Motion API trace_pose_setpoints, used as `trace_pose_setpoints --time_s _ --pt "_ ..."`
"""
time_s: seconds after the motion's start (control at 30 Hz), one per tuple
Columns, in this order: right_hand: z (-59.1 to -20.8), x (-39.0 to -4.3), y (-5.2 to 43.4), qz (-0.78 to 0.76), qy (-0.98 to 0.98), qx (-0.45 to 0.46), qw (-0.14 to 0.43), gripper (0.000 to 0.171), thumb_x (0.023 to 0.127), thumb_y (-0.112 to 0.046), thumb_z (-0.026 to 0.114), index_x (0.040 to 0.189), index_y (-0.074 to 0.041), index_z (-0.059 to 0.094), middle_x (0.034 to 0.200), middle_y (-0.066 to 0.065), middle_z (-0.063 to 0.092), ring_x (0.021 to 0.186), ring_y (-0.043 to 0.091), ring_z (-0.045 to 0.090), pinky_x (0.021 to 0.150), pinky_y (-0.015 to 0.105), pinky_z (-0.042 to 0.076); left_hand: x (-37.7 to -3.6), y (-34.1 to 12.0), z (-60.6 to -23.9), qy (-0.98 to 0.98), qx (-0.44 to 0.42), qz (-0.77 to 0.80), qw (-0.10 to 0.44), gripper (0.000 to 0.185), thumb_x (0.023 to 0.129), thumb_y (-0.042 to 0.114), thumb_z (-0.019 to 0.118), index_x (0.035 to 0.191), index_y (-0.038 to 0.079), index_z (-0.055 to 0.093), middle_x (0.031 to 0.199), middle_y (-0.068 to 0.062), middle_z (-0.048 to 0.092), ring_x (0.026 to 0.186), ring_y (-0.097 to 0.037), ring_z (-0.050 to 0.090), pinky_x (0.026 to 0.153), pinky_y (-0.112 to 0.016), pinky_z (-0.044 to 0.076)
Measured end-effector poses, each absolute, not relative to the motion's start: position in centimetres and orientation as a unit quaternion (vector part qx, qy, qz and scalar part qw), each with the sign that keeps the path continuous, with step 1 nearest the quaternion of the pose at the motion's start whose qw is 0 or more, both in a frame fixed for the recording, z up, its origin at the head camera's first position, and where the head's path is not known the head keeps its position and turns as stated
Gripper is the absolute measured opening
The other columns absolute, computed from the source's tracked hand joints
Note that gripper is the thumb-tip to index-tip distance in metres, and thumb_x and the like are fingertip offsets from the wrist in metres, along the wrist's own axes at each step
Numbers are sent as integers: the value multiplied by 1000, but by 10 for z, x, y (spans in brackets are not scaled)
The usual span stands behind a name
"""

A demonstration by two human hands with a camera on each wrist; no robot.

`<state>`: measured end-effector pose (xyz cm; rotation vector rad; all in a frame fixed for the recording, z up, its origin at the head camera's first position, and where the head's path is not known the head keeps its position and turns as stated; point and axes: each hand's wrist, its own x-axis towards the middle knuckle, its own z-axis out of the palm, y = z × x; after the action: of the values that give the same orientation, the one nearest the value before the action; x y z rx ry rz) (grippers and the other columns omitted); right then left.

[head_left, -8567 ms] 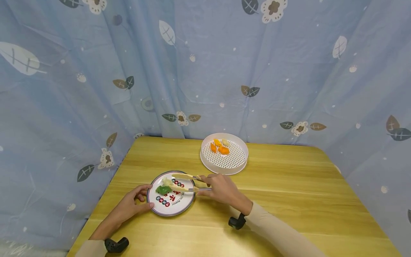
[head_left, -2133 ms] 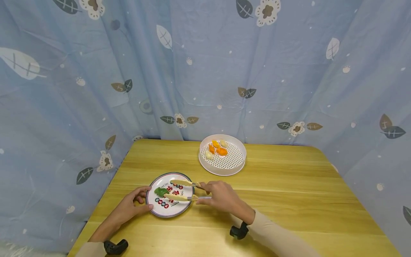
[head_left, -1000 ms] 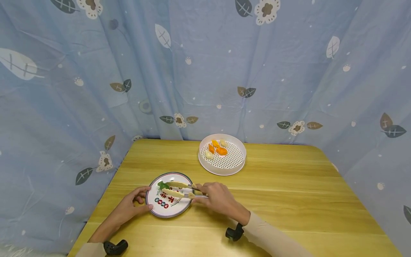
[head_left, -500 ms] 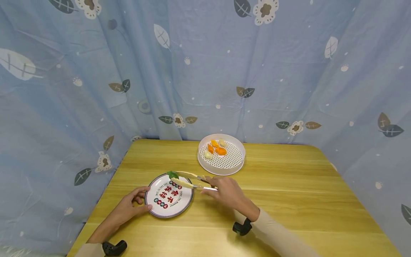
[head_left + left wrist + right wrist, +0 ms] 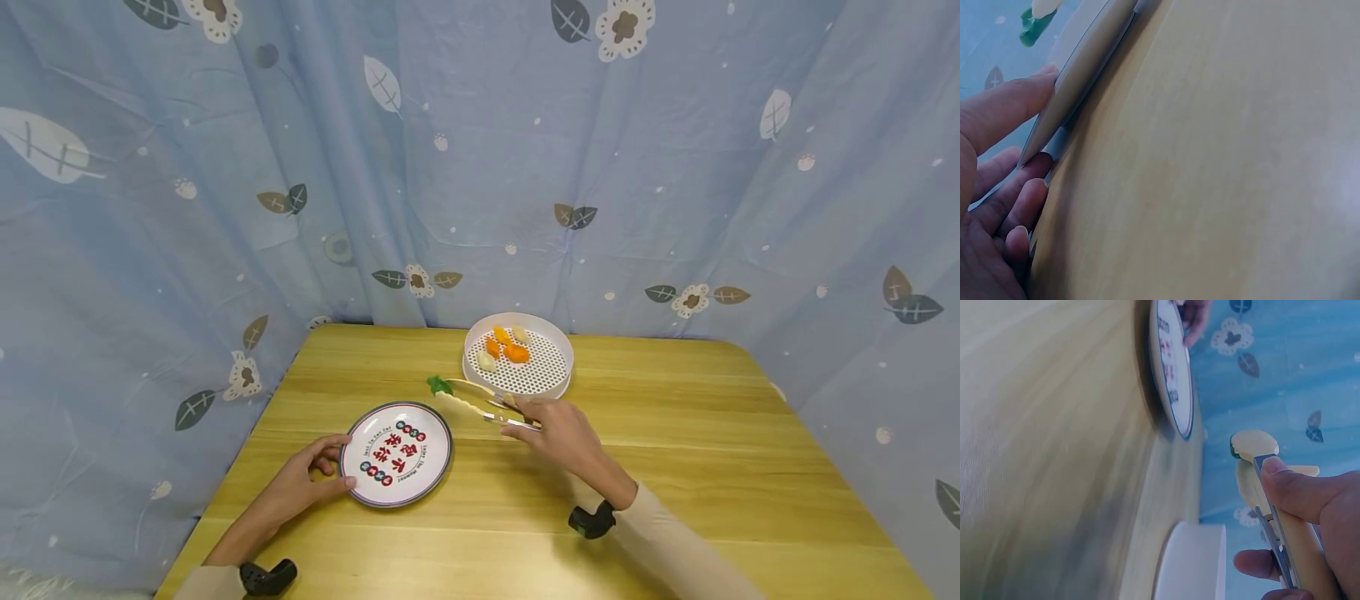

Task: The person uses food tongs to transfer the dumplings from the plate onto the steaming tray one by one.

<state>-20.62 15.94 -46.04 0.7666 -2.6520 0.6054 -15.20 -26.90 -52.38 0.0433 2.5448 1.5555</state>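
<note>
My right hand point(image 5: 562, 433) grips a pair of tongs point(image 5: 461, 403) with pale scalloped tips and metal-and-wood-coloured handles. Between those tips is a green dumpling-shaped piece point(image 5: 439, 385), held over the table beyond the plate and left of the steamer basket. In the right wrist view, one tong tip point(image 5: 1255, 444) hides most of the green piece. My left hand point(image 5: 303, 479) holds the near-left rim of a white plate point(image 5: 431, 467) with red lettering and a dark-edged rim. The left wrist view shows the thumb point(image 5: 1013, 103) on the rim and fingers curled beneath it.
A round white steamer basket point(image 5: 543, 362) with a perforated floor stands at the back of the wooden table point(image 5: 675, 433). Inside lie orange pieces point(image 5: 517, 353) and white pieces point(image 5: 486, 361). A blue patterned curtain point(image 5: 480, 167) hangs behind the table.
The tongs have closed on the green piece, lifted it off the plate and carried it back and rightward. A white piece went from plate to basket earlier. The left hand has stayed at the plate.
</note>
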Motion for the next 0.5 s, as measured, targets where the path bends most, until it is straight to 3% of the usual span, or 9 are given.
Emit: trace_pose_setpoints --time_s 0.17,0.3,0.4,0.5 --pt "-461 -209 174 210 -927 257 174 48 83 -44 84 123 -17 78 79 -10 68 65 9 52 58 29 43 -152 -270 -524 851 13 518 82 75 82 28 90 146 12 53 119 -11 53 98 -24 47 77 -29 41" --pt "-459 -212 189 210 -932 240 173 53 86 -46 81 126 -14 75 107 3 77 65 9 54 58 29 43 -153 -270 -525 853 10 516 82 75 82 29 89 145 13 54 118 -11 53 99 -24 47 78 -29 41" --pt "-459 -215 200 217 -936 224 160 57 88 -49 79 130 -12 72 114 8 76 60 7 47 54 28 40 -154 -270 -525 853 9 516 83 75 82 29 89 145 12 53 119 -12 53 99 -25 47 80 -29 42" --pt "-459 -217 209 222 -938 215 158 57 88 -49 78 132 -14 71 109 7 76 57 7 42 53 28 38 -154 -270 -525 852 3 517 86 75 82 29 89 145 13 54 119 -12 53 99 -25 47 80 -30 42"
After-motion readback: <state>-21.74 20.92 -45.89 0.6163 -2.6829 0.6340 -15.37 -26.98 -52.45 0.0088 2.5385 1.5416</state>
